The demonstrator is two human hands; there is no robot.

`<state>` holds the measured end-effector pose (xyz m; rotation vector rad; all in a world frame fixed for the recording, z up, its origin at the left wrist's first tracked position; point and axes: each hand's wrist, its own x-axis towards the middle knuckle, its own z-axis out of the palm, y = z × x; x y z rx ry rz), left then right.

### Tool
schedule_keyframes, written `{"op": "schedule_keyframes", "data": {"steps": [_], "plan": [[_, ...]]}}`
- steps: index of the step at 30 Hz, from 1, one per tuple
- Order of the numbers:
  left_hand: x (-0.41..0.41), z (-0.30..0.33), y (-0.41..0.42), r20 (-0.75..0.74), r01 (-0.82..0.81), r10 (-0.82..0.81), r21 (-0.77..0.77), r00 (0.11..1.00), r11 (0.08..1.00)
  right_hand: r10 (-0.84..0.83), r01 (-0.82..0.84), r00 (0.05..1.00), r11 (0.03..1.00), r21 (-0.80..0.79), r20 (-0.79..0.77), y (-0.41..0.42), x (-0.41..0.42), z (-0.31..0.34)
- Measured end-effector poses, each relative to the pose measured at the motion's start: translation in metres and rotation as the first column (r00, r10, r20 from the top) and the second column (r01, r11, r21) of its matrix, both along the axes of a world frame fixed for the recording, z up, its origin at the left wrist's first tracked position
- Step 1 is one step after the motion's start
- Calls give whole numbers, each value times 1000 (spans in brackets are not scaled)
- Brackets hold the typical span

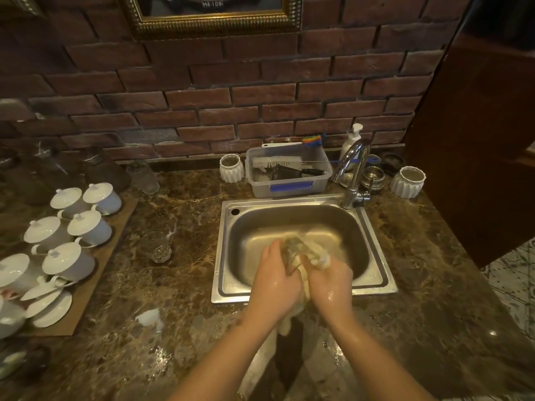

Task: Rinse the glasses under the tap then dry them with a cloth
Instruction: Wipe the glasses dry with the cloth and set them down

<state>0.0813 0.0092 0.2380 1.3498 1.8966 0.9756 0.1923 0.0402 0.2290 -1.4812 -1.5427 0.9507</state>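
I see a dark marble counter (179, 299) under a brick wall, with a steel sink (373, 273) set into it. Over the sink's near half, my left hand (276, 280) and right hand (330, 280) are both closed around a glass (301, 247) wrapped in a pale cloth (304, 277); motion blur there leaves the glass's outline uncertain. The cloth hangs down over the sink's front rim. The tap (351, 169) stands at the sink's far right corner. A second glass (156, 246) sits on the counter left of the sink, and lidded white cups (86, 224) stand farther left.
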Motion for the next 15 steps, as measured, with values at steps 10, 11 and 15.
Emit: {"op": "schedule_keyframes", "data": {"steps": [10, 11, 15], "plan": [[-10, -8, 4, -393, 151, -239, -240, 888, 959, 355, -480, 756, 872, 98, 550, 8, 0, -10], [-7, -6, 4, -467, 154, -262, -258, 844, 954, 327, -490, 731, 863, 126, 599, 6, -1, -13], [-4, -4, -2, -274, 75, -78, -21, 959, 997, 112, -161, 968, 964, 213, 226, 0, -1, -5]]}}
